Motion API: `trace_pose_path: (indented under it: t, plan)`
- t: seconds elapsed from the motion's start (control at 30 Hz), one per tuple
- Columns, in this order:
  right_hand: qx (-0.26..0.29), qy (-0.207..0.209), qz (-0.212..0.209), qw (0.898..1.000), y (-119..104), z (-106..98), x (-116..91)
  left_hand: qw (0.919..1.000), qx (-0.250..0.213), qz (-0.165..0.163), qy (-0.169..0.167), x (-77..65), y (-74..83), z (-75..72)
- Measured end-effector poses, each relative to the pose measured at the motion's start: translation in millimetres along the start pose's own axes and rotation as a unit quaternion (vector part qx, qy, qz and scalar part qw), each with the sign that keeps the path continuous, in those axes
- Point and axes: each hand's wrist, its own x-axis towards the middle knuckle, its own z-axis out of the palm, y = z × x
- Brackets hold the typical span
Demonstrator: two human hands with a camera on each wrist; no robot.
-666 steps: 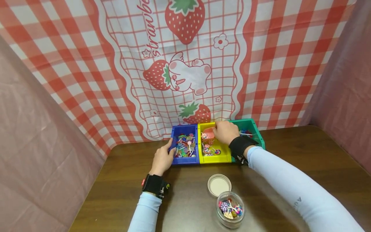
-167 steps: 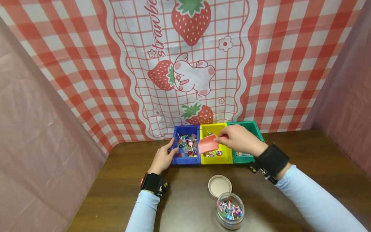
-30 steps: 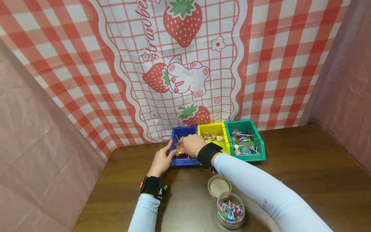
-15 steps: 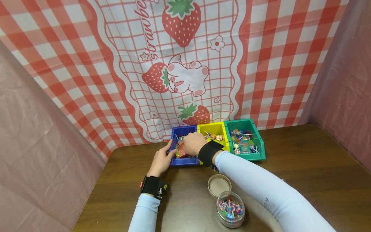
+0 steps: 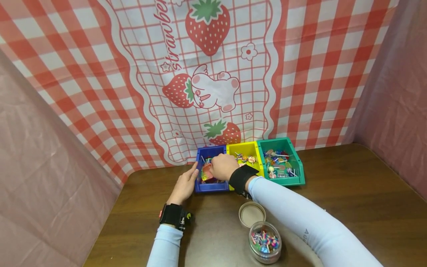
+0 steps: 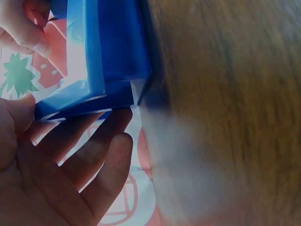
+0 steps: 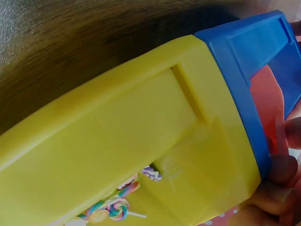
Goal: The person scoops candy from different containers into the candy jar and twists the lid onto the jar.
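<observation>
My left hand (image 5: 182,187) holds the left side wall of the blue bin (image 5: 210,187). In the left wrist view its thumb is at the rim and the other fingers (image 6: 121,146) lie along the outside. My right hand (image 5: 224,167) reaches into that bin, pinching a pink scoop (image 5: 207,172) by its handle. Some small candies sit in the scoop, a yellow-green one among them. The right wrist view shows the scoop's side (image 7: 267,101) behind the blue wall. The hand covers part of the bin's contents.
A yellow bin (image 5: 244,146) and a green bin (image 5: 291,180), both with toy lollipops and candies, adjoin the blue one. Nearer on the wooden table (image 5: 140,218) are a round lid (image 5: 252,215) and a glass jar (image 5: 265,256) of candies. A strawberry-print cloth (image 5: 217,85) hangs behind.
Over the last second the scoop has shifted and tilted within the blue bin, the right hand barely moving. Several seconds ago the right hand held it over the yellow bin. The jar holds more than at first.
</observation>
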Motion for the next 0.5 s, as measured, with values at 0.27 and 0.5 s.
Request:
trace_pose_path:
  t: [0.27, 0.5]
  plan:
    - [0.013, -0.007, 0.023, 1.0, -0.8, -2.5, -2.6, 0.9999, -0.01, -0.004, -0.007, 1.2, -2.8, 0.4]
    - [0.015, 0.014, 0.031, 0.999, -0.8, -2.5, -2.8, 0.9998, -0.02, -0.004, 0.002, 0.7, -0.1, -0.4]
